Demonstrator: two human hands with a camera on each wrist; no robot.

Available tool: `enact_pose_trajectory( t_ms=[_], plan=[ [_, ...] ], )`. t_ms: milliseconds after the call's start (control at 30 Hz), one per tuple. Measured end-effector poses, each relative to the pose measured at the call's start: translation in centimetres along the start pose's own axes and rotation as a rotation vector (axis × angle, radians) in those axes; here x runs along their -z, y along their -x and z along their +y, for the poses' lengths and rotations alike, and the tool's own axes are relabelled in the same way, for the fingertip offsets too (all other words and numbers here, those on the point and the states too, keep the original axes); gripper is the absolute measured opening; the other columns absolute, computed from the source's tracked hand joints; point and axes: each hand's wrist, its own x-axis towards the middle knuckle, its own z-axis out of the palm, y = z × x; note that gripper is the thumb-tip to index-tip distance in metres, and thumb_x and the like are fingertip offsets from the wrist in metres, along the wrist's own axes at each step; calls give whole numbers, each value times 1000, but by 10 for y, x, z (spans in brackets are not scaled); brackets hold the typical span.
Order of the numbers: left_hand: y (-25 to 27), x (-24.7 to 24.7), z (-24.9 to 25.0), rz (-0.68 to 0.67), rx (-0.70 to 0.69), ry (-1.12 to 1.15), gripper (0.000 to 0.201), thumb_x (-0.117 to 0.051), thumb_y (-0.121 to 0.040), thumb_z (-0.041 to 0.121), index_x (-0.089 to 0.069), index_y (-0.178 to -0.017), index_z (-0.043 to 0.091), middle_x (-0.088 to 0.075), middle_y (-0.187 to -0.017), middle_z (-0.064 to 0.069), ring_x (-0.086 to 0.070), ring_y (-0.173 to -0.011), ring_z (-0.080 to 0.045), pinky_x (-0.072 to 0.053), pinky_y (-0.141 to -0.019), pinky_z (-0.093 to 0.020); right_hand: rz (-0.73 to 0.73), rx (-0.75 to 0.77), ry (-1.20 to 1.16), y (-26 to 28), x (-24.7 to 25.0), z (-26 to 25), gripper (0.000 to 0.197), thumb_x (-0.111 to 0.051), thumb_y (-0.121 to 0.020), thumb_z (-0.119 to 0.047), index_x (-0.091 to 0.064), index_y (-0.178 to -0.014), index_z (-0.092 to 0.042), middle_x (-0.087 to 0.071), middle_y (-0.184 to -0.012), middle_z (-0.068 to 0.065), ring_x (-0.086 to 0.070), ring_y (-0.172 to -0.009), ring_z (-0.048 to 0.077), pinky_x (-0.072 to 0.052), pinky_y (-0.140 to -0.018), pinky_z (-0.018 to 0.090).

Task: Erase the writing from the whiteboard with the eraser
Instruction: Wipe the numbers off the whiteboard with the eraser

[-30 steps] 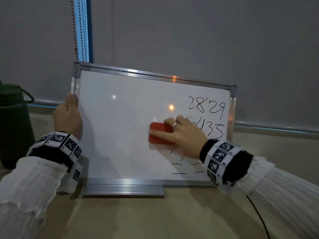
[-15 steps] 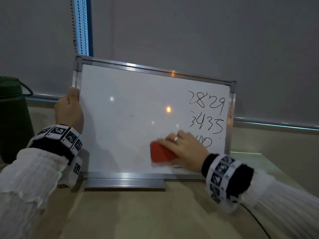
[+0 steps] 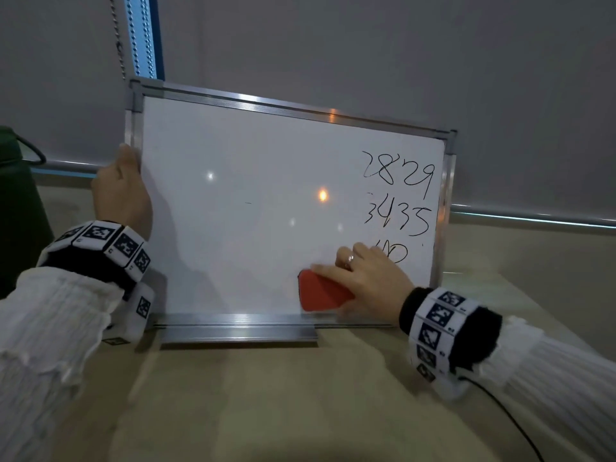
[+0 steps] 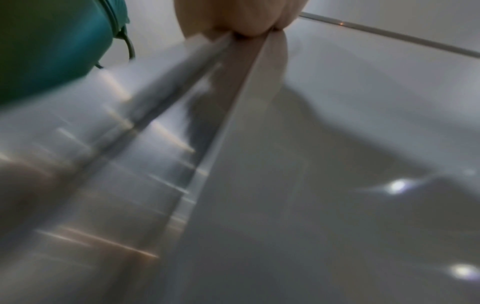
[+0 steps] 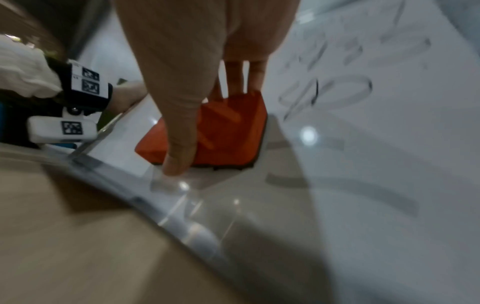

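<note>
A metal-framed whiteboard (image 3: 233, 211) stands upright on the table, leaning back against the grey blind. Black handwritten numbers (image 3: 400, 195) fill its right side; a tiny dash (image 3: 248, 203) is left mid-board. My right hand (image 3: 370, 281) grips the red eraser (image 3: 320, 293) and presses it flat on the board near the bottom edge, just below the lowest writing. In the right wrist view the thumb (image 5: 179, 152) and fingers clamp the eraser (image 5: 228, 131). My left hand (image 3: 121, 191) grips the board's left frame, thumb in front (image 4: 275, 67).
A dark green bottle (image 3: 16, 211) with a loop handle stands at the far left, close to the left hand. A metal tray ledge (image 3: 238, 331) runs along the board's base. A black cable (image 3: 506, 418) trails over the tan table at lower right.
The right hand slid the eraser down from mid-board to the bottom edge, wiping away the lower strokes. The left hand stayed on the frame.
</note>
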Motion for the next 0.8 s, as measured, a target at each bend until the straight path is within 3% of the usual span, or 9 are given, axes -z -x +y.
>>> enact_pose_trajectory(
  t_ms=[67, 167, 300, 367, 467, 500, 600, 700, 800],
  plan=[
    [-1, -1, -2, 6, 1, 15, 54, -26, -102, 41, -52, -72, 4, -42, -67, -7, -36, -64, -19, -21, -48, -29, -8, -133, -35, -13, 17, 11, 88, -85, -38, -47, -55, -115, -19, -59, -89, 9, -55, -74, 29, -44, -63, 34],
    [-2, -1, -3, 8, 12, 5, 53, -26, -101, 42, -39, -59, 13, -35, -59, -1, -29, -51, -9, -24, -41, -25, -52, -306, -104, -21, 22, 15, 81, -81, -52, -45, -48, -118, -12, -51, -108, 11, -47, -92, 29, -40, -79, 38],
    [-5, -2, -2, -4, 10, 1, 52, -25, -101, 42, -43, -64, 11, -36, -60, 0, -32, -53, -15, -25, -42, -27, -136, -75, 11, -2, 4, -5, 79, -85, -30, -45, -49, -92, -10, -59, -81, 9, -52, -59, 25, -43, -51, 29],
    [-6, -2, -4, -7, 2, 4, 53, -26, -102, 42, -41, -61, 12, -36, -60, -1, -32, -53, -16, -24, -43, -27, -110, 4, 36, 1, 3, 1, 66, -79, -41, -48, -56, -90, -9, -60, -76, 11, -52, -54, 27, -44, -47, 30],
    [-4, -2, -3, -1, -5, 11, 50, -26, -102, 41, -37, -59, 18, -35, -60, 0, -31, -52, -7, -29, -37, -7, 39, -161, -23, -21, 33, 35, 71, -44, -64, -62, -60, -105, -7, -60, -88, 18, -54, -68, 34, -47, -61, 40],
    [-3, -2, -2, 0, 1, 11, 49, -25, -102, 41, -37, -60, 19, -36, -60, 0, -31, -52, -6, -28, -37, -5, 94, -265, -40, -31, 47, 49, 75, -43, -64, -63, -57, -114, -9, -59, -97, 18, -53, -77, 36, -45, -70, 42],
    [-2, -2, -1, 1, 7, 5, 48, -25, -102, 41, -37, -61, 19, -36, -61, 0, -32, -53, -6, -29, -36, -4, 152, -423, -100, -48, 60, 76, 75, -73, -62, -41, -47, -128, -14, -51, -115, 17, -46, -96, 36, -38, -85, 41],
    [-5, -3, -3, -5, -3, -9, 49, -24, -102, 42, -43, -65, 16, -42, -67, -7, -39, -60, -19, -31, -41, -19, 141, -268, -66, -31, 33, 52, 70, -72, -58, -42, -56, -118, -11, -59, -97, 17, -52, -76, 35, -44, -69, 41],
    [-10, -4, -8, 14, 16, -59, 62, -24, -99, 46, -59, -91, -4, -53, -87, -25, -47, -82, -31, -33, -67, -29, 105, -72, -4, -3, 8, 27, 57, -61, -64, -46, -63, -107, -10, -63, -81, 9, -54, -62, 29, -47, -55, 35]
  ],
)
